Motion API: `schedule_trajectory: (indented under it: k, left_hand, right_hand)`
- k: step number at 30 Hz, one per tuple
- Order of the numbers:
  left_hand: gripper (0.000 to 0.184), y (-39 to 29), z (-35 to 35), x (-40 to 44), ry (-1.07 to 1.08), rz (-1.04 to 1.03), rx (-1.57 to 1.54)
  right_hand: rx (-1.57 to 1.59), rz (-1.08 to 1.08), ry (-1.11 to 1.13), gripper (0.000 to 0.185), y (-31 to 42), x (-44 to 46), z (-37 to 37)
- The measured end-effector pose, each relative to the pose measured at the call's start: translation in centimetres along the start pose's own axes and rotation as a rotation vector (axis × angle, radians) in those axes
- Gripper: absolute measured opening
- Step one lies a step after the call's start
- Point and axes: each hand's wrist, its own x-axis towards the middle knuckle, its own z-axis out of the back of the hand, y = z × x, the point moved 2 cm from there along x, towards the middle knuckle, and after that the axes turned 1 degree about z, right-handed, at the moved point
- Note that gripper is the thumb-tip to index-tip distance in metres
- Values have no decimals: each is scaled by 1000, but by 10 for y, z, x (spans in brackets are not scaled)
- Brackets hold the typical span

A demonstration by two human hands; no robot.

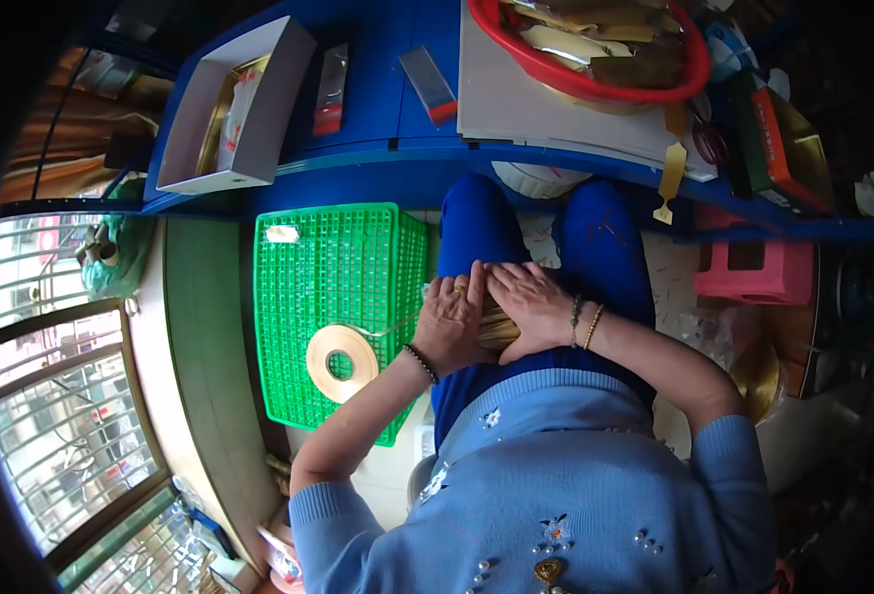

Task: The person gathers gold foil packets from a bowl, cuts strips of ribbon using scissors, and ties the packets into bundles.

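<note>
Golden-brown sheaf of thin strips [497,325], just right of the green crate [328,267], only partly showing. Left to right, then: roll of pale tape [363,371] lying flat on the crate, with a narrow tail [400,325] out past the crate's right side toward the sheaf. Probably light and flexible but easy to crease, so worth guiding gently rather than yanking. Next, just beside the crate: left hand [449,322], laid over the side of the sheaf nearer the crate, with fingers close together. Can't tell from up top whether clamped underneath or just pressing. Then the sheaf itself, visible in the gap between the hands: likely light for its bulk, stiff-ish lengthwise, maybe a bit slick, and prone to fanning out if squeezed at only one spot. Best bet for a hold, imo: around the middle, from both sides at once, keeping edges flush, no hard bending. Last, farther from the crate: right hand [536,302], over the sheaf's far side, with fingers nearly together and a splayed thumb, well apart from them. Same deal there, can't tell how hard pressed or whether hooked under.
</note>
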Motion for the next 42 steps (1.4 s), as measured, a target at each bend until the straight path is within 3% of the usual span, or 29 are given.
schedule_trajectory:
  k: [6, 10, 11, 16, 20, 23, 24, 29, 35, 36, 39, 40, 42]
  left_hand:
    - [116, -1, -11, -5, -134, 13, 87]
    - [111, -9, -15, -11, -200, 41, 144]
    - [110, -9, -13, -11, -201, 47, 146]
    - [109, 3, -21, -15, -214, 36, -46]
    - [108, 6, -20, -24, -185, 76, -129]
    - [109, 9, -21, -27, -218, 75, -114]
    - [109, 7, -20, -28, -235, 66, -106]
    - [120, 13, -15, -19, -82, 124, 4]
    - [128, 36, 1, 2, 125, 203, -45]
    - [124, 39, 2, 2, 6, 192, -9]
    - [113, 54, 7, 7, -55, 224, -28]
    - [101, 54, 1, 7, -23, 250, -70]
    - [98, 49, -17, -2, -153, 239, -73]
  right_hand:
    - [-193, 0, -8, 101, 7, 12, 0]
    - [-110, 22, -70, 101, -1, 11, -12]
    - [-103, 66, -170, 92, -3, 11, -12]
    - [-56, 56, -50, 69, 0, 20, -3]
    - [-80, 53, -9, 66, 6, 26, -5]
    - [-133, 193, -221, 65, 7, 27, -11]
    - [-108, 166, -164, 65, 7, 27, -12]
    - [-83, 51, 37, 64, 9, 37, -10]
    - [-162, 142, 107, 64, -4, 71, 10]
    - [-188, 145, 126, 63, -3, 78, 17]
    - [-256, 164, 129, 62, -4, 95, 18]
    - [-252, 171, 120, 62, -3, 93, 10]
    - [-242, 194, 20, 62, -4, 84, -3]
